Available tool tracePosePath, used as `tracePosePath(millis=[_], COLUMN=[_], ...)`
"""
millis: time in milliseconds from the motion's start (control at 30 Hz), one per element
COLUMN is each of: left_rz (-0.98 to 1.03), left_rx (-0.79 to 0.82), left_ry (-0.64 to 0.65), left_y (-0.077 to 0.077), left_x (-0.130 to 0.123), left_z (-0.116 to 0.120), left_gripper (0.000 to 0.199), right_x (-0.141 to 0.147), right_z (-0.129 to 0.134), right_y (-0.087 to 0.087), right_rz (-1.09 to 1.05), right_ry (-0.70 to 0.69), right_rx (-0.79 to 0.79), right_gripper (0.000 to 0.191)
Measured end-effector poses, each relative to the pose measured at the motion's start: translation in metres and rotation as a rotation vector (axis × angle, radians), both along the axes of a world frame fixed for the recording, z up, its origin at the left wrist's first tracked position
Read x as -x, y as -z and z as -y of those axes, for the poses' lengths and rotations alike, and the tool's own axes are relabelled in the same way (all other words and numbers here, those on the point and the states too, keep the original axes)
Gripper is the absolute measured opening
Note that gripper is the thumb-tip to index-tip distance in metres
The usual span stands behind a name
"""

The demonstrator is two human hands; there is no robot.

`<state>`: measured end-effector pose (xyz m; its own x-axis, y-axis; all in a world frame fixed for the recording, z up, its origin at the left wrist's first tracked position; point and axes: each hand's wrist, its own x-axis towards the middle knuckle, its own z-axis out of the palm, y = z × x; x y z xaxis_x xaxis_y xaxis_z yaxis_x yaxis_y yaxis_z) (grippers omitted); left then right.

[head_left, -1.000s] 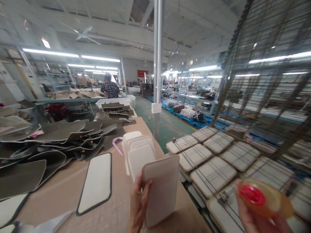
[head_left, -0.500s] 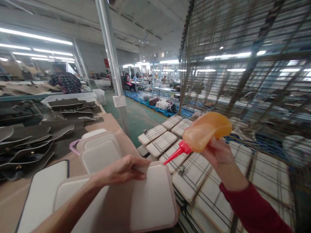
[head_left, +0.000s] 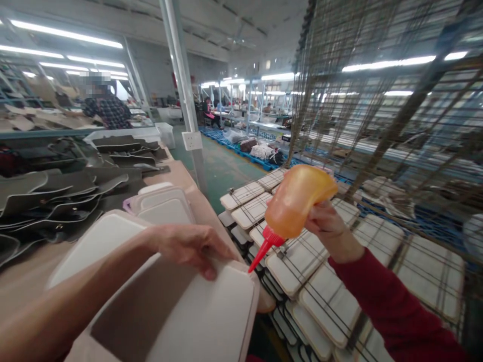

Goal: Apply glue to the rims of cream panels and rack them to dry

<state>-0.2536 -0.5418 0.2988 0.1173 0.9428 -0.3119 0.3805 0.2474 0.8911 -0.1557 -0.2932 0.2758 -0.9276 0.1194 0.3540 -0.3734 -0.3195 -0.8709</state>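
Right hand (head_left: 329,222) grips a bottle (head_left: 296,202), tilted likely for aim. Left hand (head_left: 192,250) pinches a panel (head_left: 211,311) by the table's (head_left: 184,173) right edge.

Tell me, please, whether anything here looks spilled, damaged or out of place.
Nothing looks clearly spilled or damaged. The dark sheets on the left lie untidily, curled and overlapping. The bottle is tipped, but the right hand holds it, red nozzle at the edge of the pale panel.
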Motion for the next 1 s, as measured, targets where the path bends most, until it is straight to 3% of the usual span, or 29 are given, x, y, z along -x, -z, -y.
tracePosePath(millis=[333, 567, 1000], left_rz=[0.026, 0.032, 0.056], left_rx=[0.017, 0.061, 0.046], left_ry=[-0.018, 0.013, -0.052], left_y=[-0.003, -0.004, -0.009], left_x=[0.003, 0.006, 0.001], left_z=[0.001, 0.005, 0.016], left_gripper=[0.043, 0.047, 0.044], right_x=[0.009, 0.003, -0.005], right_z=[0.015, 0.023, 0.015], right_y=[0.001, -0.003, 0.008], right_rz=[0.085, 0.093, 0.068], right_ry=[-0.030, 0.024, 0.052], right_rx=[0.035, 0.073, 0.067], right_gripper=[0.048, 0.036, 0.037])
